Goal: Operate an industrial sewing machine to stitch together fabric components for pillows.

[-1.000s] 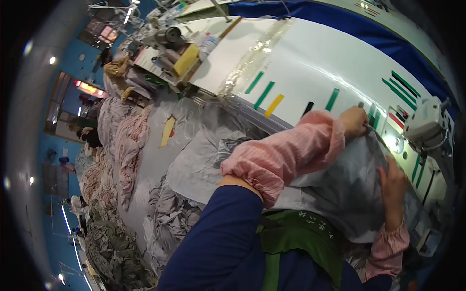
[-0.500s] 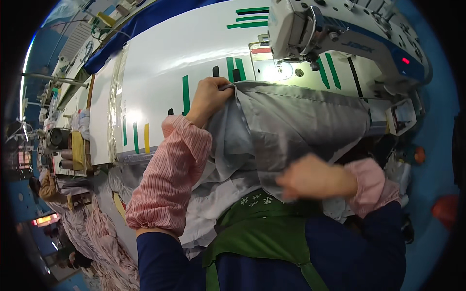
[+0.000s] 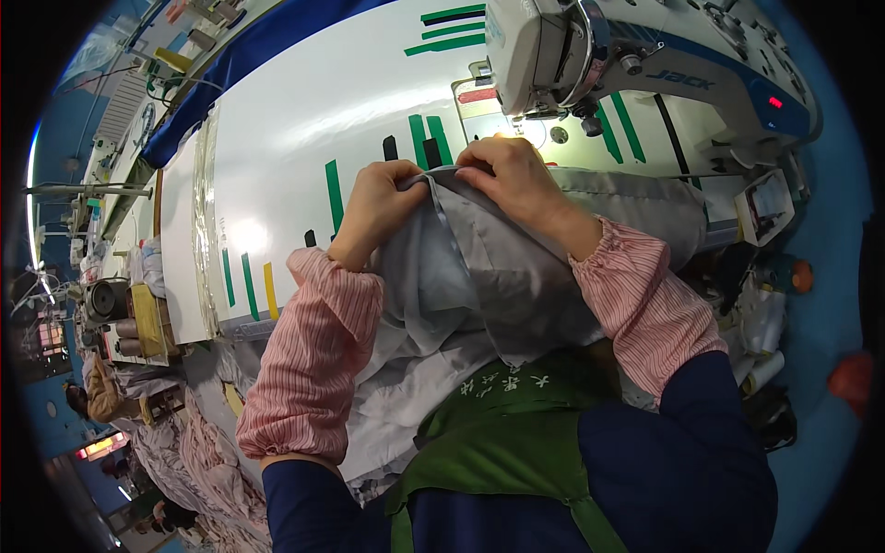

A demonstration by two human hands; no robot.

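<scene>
A grey garment (image 3: 516,286) hangs over the near edge of the white sewing table (image 3: 286,120) and down onto my lap. My left hand (image 3: 383,203) pinches its upper edge near an open seam. Close beside it, my right hand (image 3: 521,184) grips the same edge between thumb and fingers. Both hands are closed, and the cloth between them is drawn up in a fold. Just beyond my right hand stands the sewing machine (image 3: 544,55), its lit needle area partly behind my fingers. The garment's hemmed edge runs on to the right along the table.
Green tape strips (image 3: 334,198) and black ones mark the tabletop. A small white open box (image 3: 767,207) is fixed at the table's right edge. Thread cones (image 3: 129,336) stand at the left. Heaped pale fabric (image 3: 221,452) lies at lower left.
My right hand has moved up and left from low over the garment to its top edge and now grips it beside my left hand. The left hand keeps its hold.
</scene>
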